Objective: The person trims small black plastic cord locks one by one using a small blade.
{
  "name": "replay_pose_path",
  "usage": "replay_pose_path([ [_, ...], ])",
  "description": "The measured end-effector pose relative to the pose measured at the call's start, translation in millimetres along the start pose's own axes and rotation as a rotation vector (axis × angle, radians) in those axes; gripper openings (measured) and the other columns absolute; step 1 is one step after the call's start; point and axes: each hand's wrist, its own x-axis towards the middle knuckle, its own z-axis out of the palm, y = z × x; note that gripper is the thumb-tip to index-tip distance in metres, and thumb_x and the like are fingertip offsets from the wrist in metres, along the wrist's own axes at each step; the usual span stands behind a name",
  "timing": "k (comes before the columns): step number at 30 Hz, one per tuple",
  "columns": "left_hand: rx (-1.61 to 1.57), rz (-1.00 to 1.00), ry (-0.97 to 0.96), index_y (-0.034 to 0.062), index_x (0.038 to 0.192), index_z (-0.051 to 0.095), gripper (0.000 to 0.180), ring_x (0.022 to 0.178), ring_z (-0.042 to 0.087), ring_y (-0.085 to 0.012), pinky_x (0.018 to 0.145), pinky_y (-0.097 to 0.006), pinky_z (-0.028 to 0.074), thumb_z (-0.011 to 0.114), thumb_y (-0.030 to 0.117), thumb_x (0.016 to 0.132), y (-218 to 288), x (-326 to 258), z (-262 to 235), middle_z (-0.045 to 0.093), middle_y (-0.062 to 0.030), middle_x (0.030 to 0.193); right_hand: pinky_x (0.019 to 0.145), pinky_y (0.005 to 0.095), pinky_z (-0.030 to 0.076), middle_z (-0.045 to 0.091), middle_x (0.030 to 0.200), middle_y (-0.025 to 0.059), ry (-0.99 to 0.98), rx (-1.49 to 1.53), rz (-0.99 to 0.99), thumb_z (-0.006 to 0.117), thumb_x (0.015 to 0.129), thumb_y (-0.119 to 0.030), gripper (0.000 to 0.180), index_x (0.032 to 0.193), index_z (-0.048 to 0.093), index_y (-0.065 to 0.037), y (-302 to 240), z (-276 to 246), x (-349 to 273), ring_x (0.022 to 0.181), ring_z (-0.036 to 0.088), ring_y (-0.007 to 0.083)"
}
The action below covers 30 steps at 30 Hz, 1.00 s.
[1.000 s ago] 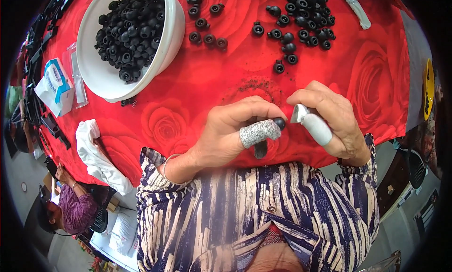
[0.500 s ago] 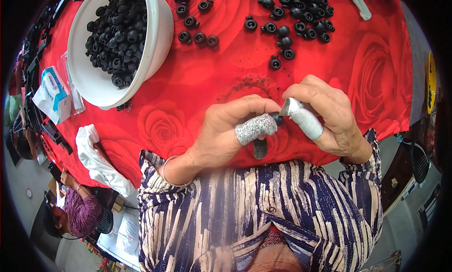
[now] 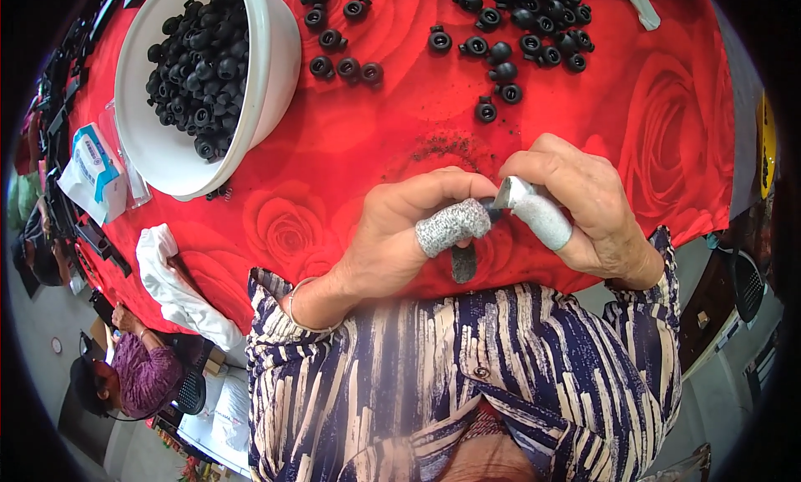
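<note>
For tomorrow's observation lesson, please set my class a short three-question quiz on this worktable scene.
1. True or false: the white bowl of small black parts sits to the person's left.
2. What covers the left hand's thumb? A) grey knitted sleeve B) blue tape C) nothing
3. Fill in: the right hand holds a small blade with a ___ wrapped handle.

Key: 1 true; 2 A; 3 grey.

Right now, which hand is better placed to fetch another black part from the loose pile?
Probably the right hand: the loose pile lies straight ahead of it, though it holds a small blade. The left hand pinches the current part.
</note>
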Motion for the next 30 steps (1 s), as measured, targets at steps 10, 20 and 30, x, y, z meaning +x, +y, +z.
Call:
replay_pose_path([
  [10, 0.050, -0.075, 0.031, 0.0003, 0.113, 0.061, 0.025, 0.082, 0.056, -0.0064, 0.070, -0.021, 0.047, 0.061, 0.007, 0.089, 4.6, 0.2, 0.8, 0.062, -0.0022, 0.098, 0.051, 0.0327, 0.040, 0.054, 0.073, 0.0098, -0.021, -0.033, -0.037, 0.063, 0.079, -0.005, 0.022, 0.098, 0.057, 0.004, 5.1, -0.8, 1.9, 0.059, 0.052, 0.0213],
  [20, -0.404, 0.021, 0.046, -0.0013, 0.111, 0.062, 0.023, 0.074, 0.055, -0.0104, 0.064, -0.020, 0.043, 0.060, 0.006, 0.089, 2.6, 5.2, -11.6, 0.062, -0.0066, 0.090, 0.047, 0.0338, 0.041, 0.051, 0.070, 0.0071, -0.153, 0.010, -0.316, 0.069, 0.075, -0.013, 0.022, 0.089, 0.058, -0.001, 8.9, 7.0, -1.0, 0.055, 0.052, 0.0217],
  [30, -0.475, -0.127, -0.016, -0.0016, 0.110, 0.061, 0.024, 0.076, 0.056, -0.0103, 0.067, -0.021, 0.045, 0.061, 0.010, 0.089, -2.1, 0.0, -0.6, 0.062, -0.0069, 0.092, 0.051, 0.0288, 0.046, 0.058, 0.075, 0.0080, 0.137, 0.036, -0.194, 0.074, 0.065, -0.003, 0.039, 0.102, 0.061, 0.002, 1.3, 6.7, 3.3, 0.060, 0.058, 0.0177],
])
